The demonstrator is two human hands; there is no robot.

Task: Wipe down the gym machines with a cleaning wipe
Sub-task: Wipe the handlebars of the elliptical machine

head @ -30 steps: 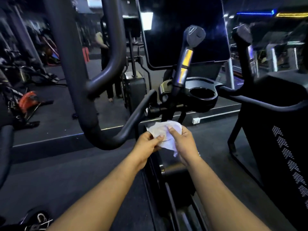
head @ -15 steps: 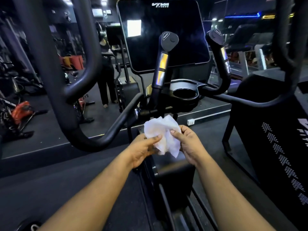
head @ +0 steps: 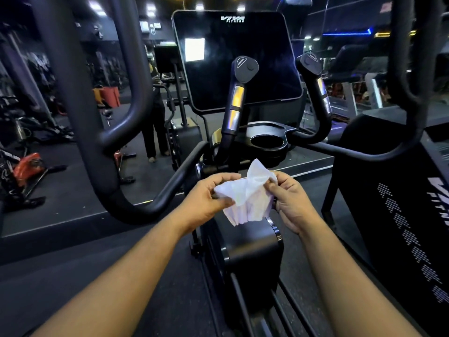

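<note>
Legible text, position given relative to the dark rectangular glossy console screen (head: 237, 59) of the black exercise machine:

1. Top centre of the screen itself: white logo "VIVA" with a smaller line "FITNESS" directly beneath (head: 232, 19). Letters slanted, clear against the unlit panel.

2. Far right of the screen and lower: black matte side panel of the neighbouring machine (head: 401, 215) carries large white slanted lettering, cut off by the frame edge. Upper line shows only "V"; lower line reads "FITN" (head: 438, 203). Rows of white dash marks run beside it; they are not characters.

3. Small marks on the grip tops in front of the screen: too small to read.
</note>
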